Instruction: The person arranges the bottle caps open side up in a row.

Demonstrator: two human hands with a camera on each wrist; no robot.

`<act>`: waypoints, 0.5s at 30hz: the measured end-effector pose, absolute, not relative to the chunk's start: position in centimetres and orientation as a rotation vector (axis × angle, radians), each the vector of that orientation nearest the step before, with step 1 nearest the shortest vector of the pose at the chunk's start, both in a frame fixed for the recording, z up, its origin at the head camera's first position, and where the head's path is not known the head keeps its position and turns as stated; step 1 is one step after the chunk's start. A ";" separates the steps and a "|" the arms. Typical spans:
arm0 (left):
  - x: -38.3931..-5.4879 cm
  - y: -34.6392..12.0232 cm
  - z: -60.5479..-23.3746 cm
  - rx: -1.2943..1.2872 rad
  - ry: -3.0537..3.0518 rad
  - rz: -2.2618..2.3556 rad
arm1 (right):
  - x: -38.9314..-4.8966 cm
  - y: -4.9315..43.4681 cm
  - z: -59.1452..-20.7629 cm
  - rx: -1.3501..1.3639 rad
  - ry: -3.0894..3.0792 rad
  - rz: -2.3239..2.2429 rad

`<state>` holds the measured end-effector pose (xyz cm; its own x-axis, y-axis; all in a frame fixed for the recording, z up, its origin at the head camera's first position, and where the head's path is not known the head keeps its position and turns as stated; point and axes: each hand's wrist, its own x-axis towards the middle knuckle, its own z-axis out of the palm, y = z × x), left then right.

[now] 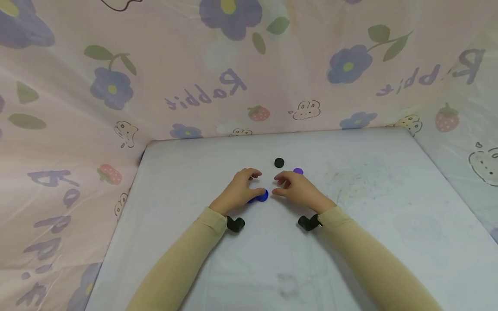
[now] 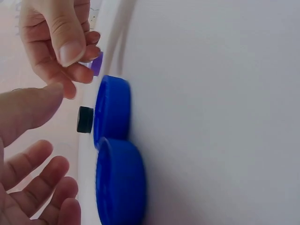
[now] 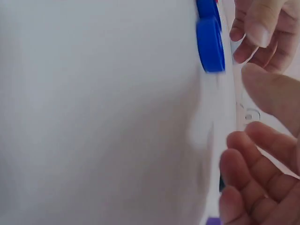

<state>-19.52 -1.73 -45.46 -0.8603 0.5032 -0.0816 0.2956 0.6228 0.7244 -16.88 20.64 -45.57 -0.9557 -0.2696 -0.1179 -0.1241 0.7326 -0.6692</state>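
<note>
Two round blue bottle caps lie side by side on the white table. The right blue cap [image 1: 263,195] shows beside the left thumb, and the other blue cap [image 1: 250,201] is partly covered by that hand. My left hand [image 1: 238,190] hovers over them with fingers spread and holds nothing; the left wrist view shows its thumb apart from the caps [image 2: 123,183]. Facing it, my right hand [image 1: 298,189] has loosely bent fingers with nothing between them. Just beyond the right hand lies a purple cap [image 1: 298,171], partly hidden. A black cap [image 1: 279,163] sits farther back.
The white table [image 1: 249,268] meets a patterned cloth wall [image 1: 272,86] at the back, with more cloth at both sides. Each wrist carries a small black camera [image 1: 235,224]. A speck of red [image 3: 216,1] shows behind the blue caps in the right wrist view.
</note>
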 end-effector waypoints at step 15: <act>-23.5 2.8 -45.1 0.561 2.538 1.096 | -20.2 22.7 -45.7 -0.191 2.844 -1.177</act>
